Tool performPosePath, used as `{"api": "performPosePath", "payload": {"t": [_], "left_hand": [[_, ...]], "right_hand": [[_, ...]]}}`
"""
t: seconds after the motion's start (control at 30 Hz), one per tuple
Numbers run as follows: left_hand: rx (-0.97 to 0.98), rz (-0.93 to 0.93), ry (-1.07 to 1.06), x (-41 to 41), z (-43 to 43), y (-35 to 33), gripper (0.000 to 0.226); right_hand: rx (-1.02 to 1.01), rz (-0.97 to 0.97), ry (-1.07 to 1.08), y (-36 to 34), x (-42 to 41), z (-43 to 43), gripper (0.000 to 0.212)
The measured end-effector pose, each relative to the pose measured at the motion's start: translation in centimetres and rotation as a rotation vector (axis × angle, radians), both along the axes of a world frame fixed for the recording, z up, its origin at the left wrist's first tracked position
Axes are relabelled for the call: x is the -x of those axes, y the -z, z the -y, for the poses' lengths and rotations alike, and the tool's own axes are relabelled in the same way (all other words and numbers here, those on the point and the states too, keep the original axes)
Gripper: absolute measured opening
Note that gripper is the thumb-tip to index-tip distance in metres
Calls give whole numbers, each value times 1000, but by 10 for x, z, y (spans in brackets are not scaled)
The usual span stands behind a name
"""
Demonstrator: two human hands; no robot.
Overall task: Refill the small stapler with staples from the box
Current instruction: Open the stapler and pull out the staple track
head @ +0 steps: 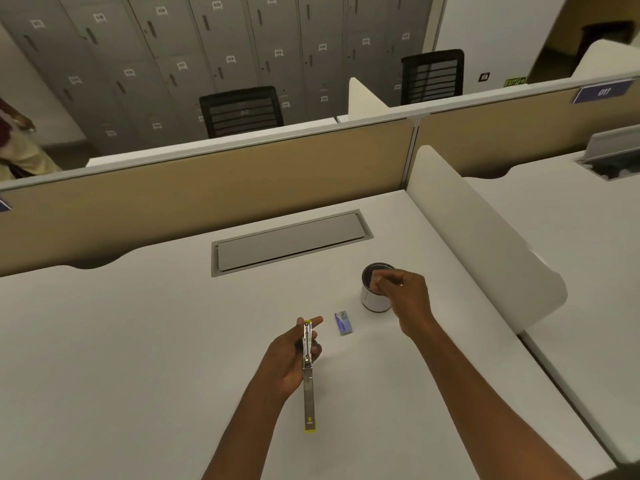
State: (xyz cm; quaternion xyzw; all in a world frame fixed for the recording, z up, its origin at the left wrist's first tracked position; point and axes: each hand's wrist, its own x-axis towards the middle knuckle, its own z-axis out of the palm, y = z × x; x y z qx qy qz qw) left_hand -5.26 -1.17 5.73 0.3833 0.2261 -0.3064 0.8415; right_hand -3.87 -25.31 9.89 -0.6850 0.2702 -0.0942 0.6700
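My left hand (289, 358) grips the small stapler (308, 372), which is swung fully open: its metal staple channel points away from me and its yellow-tipped lid hangs toward me. The small blue staple box (344, 322) lies on the white desk (138, 358) just right of the stapler's far tip. My right hand (403, 292) hovers over a white cup with a dark inside (372, 297), fingertips pinched together above its rim. Whether something tiny sits between those fingertips, I cannot tell.
A grey cable hatch (291, 242) is set into the desk behind the cup. A tan partition (207, 188) closes the back and a curved white divider (485, 244) the right side. Beyond it stand black chairs (242, 110) and grey lockers. A person (17, 143) stands far left.
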Motion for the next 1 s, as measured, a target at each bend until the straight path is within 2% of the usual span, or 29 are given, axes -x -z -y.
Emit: {"api": "performPosePath", "payload": {"t": [0.17,0.3,0.43,0.6,1.0], "left_hand": [[-16,-11,32,-9,5,4,40],[-11,-19,24,-15,6,6,40],[-6,-17,13,-19,3,8,40],[-36,6,2,-25,-4,11,40],[-61,34,-44,-29,-19,15,39]], "right_hand": [[477,-54,-69,13,-34,29,13],[865,-235,-352,33,-64,33,18],[1121,-511,-646,33,-83,23,45],[1199,-562,-774,33,-93,21,37],[1269,-529,-790,32,-94,19,30]]}}
